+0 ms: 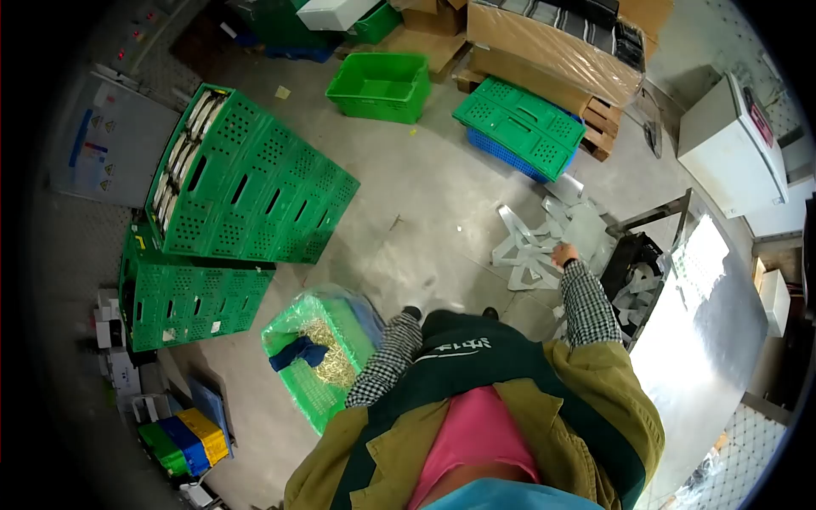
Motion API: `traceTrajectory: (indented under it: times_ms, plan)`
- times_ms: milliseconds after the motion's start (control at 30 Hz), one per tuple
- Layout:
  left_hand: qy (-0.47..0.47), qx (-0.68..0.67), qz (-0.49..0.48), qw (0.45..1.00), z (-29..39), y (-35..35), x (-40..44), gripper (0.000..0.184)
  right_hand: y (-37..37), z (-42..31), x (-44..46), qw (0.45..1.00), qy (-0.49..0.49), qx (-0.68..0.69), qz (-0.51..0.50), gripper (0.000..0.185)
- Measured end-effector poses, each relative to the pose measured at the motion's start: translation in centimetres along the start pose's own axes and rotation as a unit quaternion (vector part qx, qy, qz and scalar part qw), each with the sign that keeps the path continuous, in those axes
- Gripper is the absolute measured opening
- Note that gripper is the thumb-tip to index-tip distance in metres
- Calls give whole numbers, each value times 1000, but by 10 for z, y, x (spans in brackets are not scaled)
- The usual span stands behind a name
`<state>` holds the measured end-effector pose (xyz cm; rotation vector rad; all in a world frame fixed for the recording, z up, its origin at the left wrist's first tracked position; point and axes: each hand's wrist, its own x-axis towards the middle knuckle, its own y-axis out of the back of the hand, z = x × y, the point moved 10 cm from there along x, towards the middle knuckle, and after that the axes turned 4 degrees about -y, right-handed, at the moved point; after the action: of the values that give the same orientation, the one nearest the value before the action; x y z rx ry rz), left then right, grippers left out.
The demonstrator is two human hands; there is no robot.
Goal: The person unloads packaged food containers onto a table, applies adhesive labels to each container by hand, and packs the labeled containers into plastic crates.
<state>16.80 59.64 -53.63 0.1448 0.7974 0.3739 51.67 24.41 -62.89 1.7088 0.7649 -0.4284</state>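
Note:
My right hand (pixel 564 253) is low over a loose pile of white strips and flat sheets (pixel 537 245) on the floor, its fingers bunched closed at some strips. A black crate (pixel 631 259) with more white scraps stands just right of that hand, beside the metal table. The checked left sleeve (pixel 387 357) hangs by my side; the left hand itself does not show. Close to this sleeve is a green basket (pixel 319 404) lined with clear plastic, holding pale yellowish shreds (pixel 333 361) and a dark blue cloth (pixel 297 353).
Tall stacks of green crates (pixel 280 183) stand at the left. A green tub (pixel 378 89) and a green lidded blue crate (pixel 520 127) sit ahead. A plastic-wrapped carton (pixel 552 55) is behind them. The metal table (pixel 705 331) borders my right, with a white cabinet (pixel 727 149) beyond.

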Motion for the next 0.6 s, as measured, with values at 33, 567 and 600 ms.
traceTrajectory:
  times_ms: [33, 567, 600]
  plan:
    - [-2, -47, 45, 998, 1, 31, 18, 43, 7, -1, 14, 999, -3, 39, 13, 23]
    - [365, -342, 91, 861, -55, 188, 112, 9, 99, -91, 223, 973, -223, 55, -11, 28]
    - [393, -261, 166, 866, -32, 197, 108, 10, 112, -107, 246, 976, -211, 51, 2, 28]
